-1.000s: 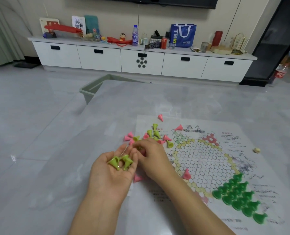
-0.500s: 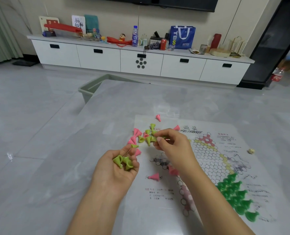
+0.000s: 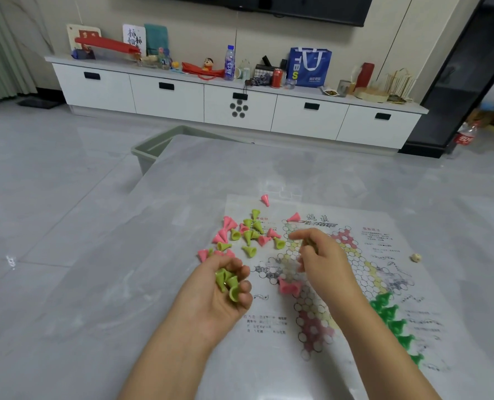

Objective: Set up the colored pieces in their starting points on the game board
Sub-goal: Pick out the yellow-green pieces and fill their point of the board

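Across the near half of the grey counter [image 3: 101, 284] lies the game board [image 3: 384, 284], a thin printed sheet with a star of small circles. At its far left corner sits a loose heap of yellow-green pieces [image 3: 248, 235] mixed with pink pieces [image 3: 224, 235], most tipped on their sides. Dark green pieces [image 3: 390, 313] already stand packed in the star point at the near right.

Cupped palm-up, the left hand [image 3: 217, 301] cradles a small clutch of yellow-green cones against its curled fingers. Over the upper part of the star the right hand [image 3: 317, 255] hovers with thumb and fingers drawn together; it seems to pinch a yellow-green piece, though blur makes that uncertain.

These cones look like light hollow plastic: rigid, smooth, with a flared open base and a narrow tip. They should tip or skate at the slightest nudge, and neighbours in a filled point stand close enough to topple together. Best hold is probably a two-finger pinch on the narrow upper cone, base downward, lowered straight onto its circle and released without dragging. Being so thin and glossy, the sheet will likely slide or ripple on the polished counter if a wrist leans on it. A small die [image 3: 416, 257] rests off to the right, clear of the work.
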Action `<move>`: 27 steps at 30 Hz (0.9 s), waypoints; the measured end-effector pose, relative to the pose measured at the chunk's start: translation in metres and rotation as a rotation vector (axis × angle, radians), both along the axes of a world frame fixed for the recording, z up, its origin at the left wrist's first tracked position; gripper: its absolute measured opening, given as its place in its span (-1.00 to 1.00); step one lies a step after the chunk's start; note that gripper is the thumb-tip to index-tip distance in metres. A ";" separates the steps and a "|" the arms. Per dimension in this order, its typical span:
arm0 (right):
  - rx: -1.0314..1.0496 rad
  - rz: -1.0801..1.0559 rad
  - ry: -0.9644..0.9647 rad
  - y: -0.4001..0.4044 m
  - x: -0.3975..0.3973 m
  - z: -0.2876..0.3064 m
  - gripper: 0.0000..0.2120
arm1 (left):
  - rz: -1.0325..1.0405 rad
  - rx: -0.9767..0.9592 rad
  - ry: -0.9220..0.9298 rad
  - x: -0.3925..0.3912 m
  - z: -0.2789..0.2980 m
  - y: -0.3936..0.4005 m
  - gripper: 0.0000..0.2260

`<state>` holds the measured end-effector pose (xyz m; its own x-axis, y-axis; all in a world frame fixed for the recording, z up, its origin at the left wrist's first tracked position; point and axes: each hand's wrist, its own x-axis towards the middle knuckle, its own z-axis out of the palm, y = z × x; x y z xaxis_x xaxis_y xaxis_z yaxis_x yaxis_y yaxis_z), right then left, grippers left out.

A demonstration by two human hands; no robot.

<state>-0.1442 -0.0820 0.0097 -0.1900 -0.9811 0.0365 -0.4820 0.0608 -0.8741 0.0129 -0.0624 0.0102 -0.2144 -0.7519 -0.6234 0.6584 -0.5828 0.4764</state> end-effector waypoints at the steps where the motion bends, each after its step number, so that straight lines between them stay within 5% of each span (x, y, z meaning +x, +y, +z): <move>1: 0.017 0.011 0.135 0.003 -0.003 0.001 -0.71 | -0.021 0.009 -0.004 -0.005 -0.002 0.003 -0.84; 5: 0.198 0.161 0.640 0.019 -0.008 0.000 -0.66 | -0.035 0.081 0.044 -0.018 -0.008 0.009 -0.90; 8: 0.241 0.242 0.770 0.032 -0.002 -0.008 -0.54 | 0.043 0.129 0.025 -0.019 -0.011 0.008 -0.89; 12: 0.045 0.212 0.898 0.030 0.016 -0.026 -0.72 | 0.107 0.136 -0.053 -0.017 -0.010 0.006 -0.87; 23: -0.173 0.412 0.831 -0.001 0.089 -0.035 -0.71 | 0.317 0.018 -0.036 0.025 -0.012 -0.017 -0.82; 27: -0.176 0.462 0.587 -0.004 0.080 -0.032 -0.72 | 0.347 -0.055 -0.028 0.033 -0.008 -0.022 -0.87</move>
<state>-0.0637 -0.0856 -0.0222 0.3364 -0.9266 0.1679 -0.8126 -0.3757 -0.4455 0.0461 -0.0845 0.0018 0.0769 -0.8097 -0.5818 0.7989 -0.2990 0.5218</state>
